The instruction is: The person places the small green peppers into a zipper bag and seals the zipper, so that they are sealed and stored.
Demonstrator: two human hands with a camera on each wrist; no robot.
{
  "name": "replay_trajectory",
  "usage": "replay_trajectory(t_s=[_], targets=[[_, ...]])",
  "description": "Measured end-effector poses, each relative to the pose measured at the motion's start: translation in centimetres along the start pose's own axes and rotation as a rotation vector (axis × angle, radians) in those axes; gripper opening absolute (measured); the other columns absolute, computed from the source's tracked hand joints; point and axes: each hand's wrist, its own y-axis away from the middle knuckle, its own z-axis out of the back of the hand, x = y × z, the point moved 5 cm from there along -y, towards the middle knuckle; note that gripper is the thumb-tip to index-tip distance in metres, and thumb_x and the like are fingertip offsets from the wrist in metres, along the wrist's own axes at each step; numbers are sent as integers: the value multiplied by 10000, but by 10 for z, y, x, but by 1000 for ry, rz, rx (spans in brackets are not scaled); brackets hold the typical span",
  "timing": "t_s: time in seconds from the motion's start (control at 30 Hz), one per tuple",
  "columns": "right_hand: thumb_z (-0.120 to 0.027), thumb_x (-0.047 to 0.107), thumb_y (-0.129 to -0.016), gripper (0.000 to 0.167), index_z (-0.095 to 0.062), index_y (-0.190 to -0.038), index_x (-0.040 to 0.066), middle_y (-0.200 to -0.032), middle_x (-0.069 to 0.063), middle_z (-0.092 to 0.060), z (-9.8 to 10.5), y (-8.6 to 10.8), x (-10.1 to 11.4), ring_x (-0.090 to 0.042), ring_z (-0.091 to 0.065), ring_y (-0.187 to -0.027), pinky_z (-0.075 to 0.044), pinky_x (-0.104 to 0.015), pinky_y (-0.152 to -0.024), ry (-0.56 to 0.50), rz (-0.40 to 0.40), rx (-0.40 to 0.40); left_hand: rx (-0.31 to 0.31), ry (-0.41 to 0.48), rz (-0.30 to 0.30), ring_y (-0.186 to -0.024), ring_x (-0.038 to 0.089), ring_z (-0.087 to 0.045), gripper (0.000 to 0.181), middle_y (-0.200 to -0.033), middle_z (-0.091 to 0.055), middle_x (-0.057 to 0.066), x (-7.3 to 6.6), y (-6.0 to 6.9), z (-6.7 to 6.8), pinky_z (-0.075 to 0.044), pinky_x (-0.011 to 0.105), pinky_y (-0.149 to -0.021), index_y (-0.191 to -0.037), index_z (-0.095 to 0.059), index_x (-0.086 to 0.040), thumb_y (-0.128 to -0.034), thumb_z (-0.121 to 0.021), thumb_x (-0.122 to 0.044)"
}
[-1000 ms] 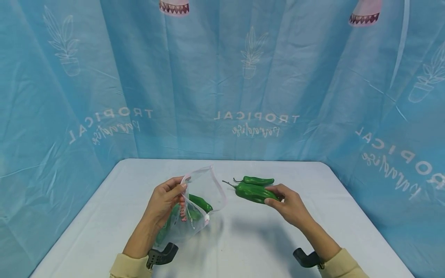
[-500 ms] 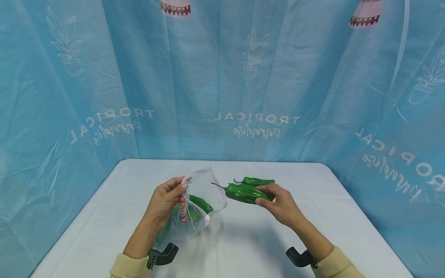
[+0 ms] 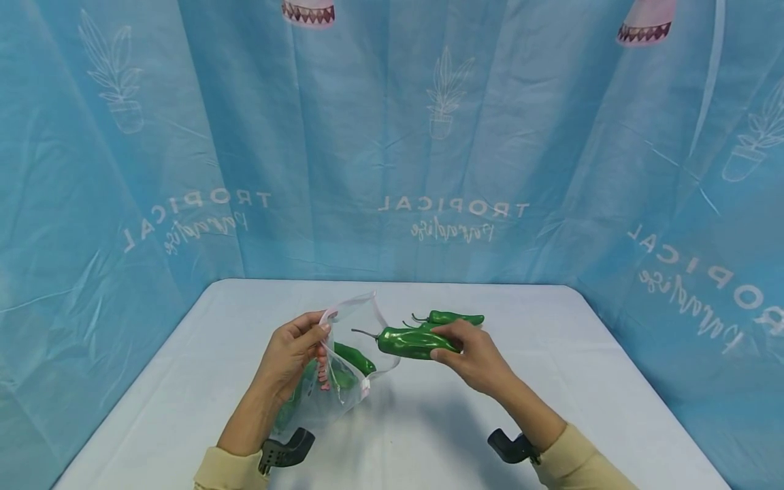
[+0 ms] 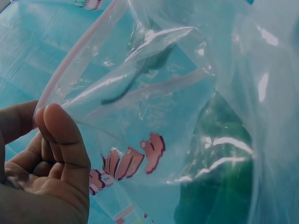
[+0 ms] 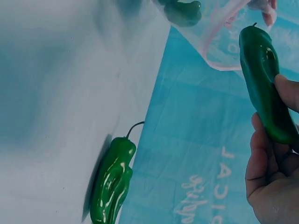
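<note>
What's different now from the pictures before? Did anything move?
Yes! The right hand moved left, bringing the green pepper it holds nearer the mouth of the clear bag. That leaves more of another pepper showing behind it. Nothing new was picked up or let go. The left hand still holds the bag, and the farthest pepper stayed put.
</note>
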Motion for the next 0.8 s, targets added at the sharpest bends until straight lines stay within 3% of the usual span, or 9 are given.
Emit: replay_trajectory(t_s=[0.53,0.8], targets=[[-724,229,-822,313,-680,-1120,145,-984,36,-632,-23,-20,23,-65,-491,-806,-432,-225,-664,75,101,60,-26,-17,24,-606,64,-515,429,-781,-546,-57,-1,-1,0,-513,196,-614,-1252,-516,24,-914,-619,-220],[-705,225,-840,307,-672,-1126,118,-978,11,-638,-34,-26,32,-84,-514,-853,-450,-288,-722,135,155,97,-16,-11,19,-599,65,-516,427,-780,-539,-48,-2,0,0,-517,193,-596,-1249,-508,32,-917,-615,-214]])
